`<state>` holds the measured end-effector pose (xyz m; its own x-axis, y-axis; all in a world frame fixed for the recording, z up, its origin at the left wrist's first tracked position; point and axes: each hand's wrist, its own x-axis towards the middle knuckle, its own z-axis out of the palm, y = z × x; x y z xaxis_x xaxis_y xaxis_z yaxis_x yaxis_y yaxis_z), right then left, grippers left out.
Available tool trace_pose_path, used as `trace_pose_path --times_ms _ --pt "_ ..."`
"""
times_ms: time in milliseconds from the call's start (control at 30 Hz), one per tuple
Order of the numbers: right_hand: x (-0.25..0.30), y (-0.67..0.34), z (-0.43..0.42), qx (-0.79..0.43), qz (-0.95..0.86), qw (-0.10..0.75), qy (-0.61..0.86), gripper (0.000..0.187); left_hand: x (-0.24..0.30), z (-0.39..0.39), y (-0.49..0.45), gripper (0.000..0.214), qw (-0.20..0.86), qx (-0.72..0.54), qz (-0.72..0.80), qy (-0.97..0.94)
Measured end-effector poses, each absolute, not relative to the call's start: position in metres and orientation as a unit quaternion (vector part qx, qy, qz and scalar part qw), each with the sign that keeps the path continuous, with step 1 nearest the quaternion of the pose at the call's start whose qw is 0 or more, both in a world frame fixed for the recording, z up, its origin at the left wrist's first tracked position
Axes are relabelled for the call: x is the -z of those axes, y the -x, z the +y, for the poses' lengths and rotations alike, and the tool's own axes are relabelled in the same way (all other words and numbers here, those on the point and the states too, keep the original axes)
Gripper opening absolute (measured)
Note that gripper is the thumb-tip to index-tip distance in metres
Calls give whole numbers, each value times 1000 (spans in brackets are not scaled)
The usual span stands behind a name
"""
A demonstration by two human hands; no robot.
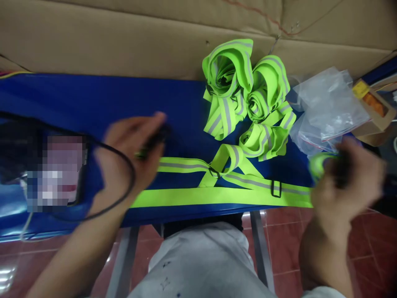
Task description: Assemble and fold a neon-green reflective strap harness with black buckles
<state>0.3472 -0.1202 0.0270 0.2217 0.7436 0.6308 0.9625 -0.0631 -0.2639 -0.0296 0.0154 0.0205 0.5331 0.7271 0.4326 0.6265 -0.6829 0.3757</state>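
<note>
A neon-yellow reflective safety belt (217, 194) lies stretched flat across the near edge of the blue table (93, 99), with black buckles (276, 188) on its straps. My left hand (130, 153) grips the belt's left end, blurred by motion. My right hand (347, 182) grips the belt's right end at the table's right edge, also blurred. Behind the belt sits a pile of several rolled and folded belts (245, 91) of the same kind.
Clear plastic bags (325, 107) lie at the right rear beside a small cardboard box (372, 107). A phone (56, 171) with a black cable (124, 194) rests at the left. Brown cardboard (124, 37) stands behind the table. Red floor tiles (372, 248) show below.
</note>
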Motion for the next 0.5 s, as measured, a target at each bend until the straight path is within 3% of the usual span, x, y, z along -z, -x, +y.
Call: trace_pose_path --times_ms 67,167,300,500 --pt "-28 -309 -100 87 -745 220 624 68 -13 10 8 58 25 -248 362 -898" --pt "-33 -266 -69 90 -815 169 547 62 -6 5 -21 65 -23 -201 294 -934" --pt "-39 -244 -40 91 -842 168 505 52 -3 9 -30 70 -37 -251 296 -921" --pt "-25 -248 -28 54 -852 226 470 59 1 18 -15 76 5 -312 323 -894"
